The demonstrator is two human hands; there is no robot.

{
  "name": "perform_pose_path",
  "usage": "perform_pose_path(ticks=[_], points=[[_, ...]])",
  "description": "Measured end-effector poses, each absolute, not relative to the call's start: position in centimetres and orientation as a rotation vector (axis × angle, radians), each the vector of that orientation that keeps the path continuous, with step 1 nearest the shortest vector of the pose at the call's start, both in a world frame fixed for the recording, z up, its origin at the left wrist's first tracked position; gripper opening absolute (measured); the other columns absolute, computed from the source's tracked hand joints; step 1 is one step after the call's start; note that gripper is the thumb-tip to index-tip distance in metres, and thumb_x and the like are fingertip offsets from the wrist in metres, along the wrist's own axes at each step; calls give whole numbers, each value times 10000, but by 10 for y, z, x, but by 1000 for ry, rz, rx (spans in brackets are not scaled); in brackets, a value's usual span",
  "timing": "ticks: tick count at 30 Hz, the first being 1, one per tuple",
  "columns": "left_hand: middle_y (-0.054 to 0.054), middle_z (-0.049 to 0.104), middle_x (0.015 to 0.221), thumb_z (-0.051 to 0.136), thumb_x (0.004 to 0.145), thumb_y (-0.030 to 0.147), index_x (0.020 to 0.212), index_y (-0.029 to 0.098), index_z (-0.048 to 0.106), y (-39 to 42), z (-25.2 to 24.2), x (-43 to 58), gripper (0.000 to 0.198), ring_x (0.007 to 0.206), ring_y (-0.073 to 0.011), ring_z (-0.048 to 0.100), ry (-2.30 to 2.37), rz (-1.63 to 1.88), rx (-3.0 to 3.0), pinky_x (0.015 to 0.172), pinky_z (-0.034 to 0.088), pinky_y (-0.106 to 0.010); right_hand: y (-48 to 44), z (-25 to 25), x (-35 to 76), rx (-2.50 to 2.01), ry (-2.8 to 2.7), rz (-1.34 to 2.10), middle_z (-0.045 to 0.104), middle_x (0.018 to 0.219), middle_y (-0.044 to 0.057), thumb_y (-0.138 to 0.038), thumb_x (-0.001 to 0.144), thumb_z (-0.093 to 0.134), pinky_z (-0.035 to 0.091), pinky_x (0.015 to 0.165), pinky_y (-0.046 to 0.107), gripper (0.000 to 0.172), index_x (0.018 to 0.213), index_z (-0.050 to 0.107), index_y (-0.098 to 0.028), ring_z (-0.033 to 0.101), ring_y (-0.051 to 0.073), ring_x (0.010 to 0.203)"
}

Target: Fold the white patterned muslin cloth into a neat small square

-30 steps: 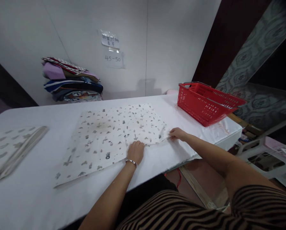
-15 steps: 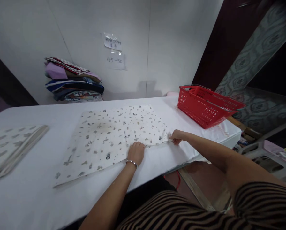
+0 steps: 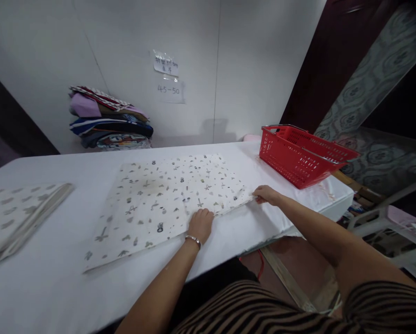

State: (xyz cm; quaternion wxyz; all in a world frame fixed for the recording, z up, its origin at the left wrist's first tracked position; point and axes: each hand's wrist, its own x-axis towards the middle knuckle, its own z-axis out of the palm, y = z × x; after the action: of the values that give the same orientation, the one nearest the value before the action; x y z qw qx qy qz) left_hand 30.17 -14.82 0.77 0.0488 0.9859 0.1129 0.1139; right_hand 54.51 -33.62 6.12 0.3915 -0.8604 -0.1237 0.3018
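A white cloth (image 3: 173, 190) printed with small grey and brown motifs lies spread flat on the white-covered table. My left hand (image 3: 200, 226), with a bracelet at the wrist, is on its near edge, fingers together and bent over the fabric; the thumb is mostly hidden. At the near right corner, my right hand (image 3: 266, 195) pinches the cloth between thumb and fingers, drawing that edge straight and slightly off the table.
Another folded cloth (image 3: 16, 218) with larger grey shapes lies at the left. A red plastic basket (image 3: 298, 160) with metal handles stands at the right end of the table (image 3: 72, 297). A stack of folded fabrics (image 3: 110, 123) sits by the wall beneath paper signs (image 3: 168, 76).
My right hand has moved slightly right with the cloth's corner, and the near edge looks straighter and more taut. My left hand stays on the edge. The view has shifted a little.
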Motion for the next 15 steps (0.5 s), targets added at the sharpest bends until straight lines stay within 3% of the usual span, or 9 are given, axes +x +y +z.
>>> perform_pose_path(ticks=[15], points=[[-57,586,958,449,904,202,939,180,603,-150,11,296,160,910,-205,493,270,356,2955,801,398,-355,-360,54,546,-1924,-296,840,588,517,-19,-132,731,652,537,499,245,196,833,489,-172,603,134,485]])
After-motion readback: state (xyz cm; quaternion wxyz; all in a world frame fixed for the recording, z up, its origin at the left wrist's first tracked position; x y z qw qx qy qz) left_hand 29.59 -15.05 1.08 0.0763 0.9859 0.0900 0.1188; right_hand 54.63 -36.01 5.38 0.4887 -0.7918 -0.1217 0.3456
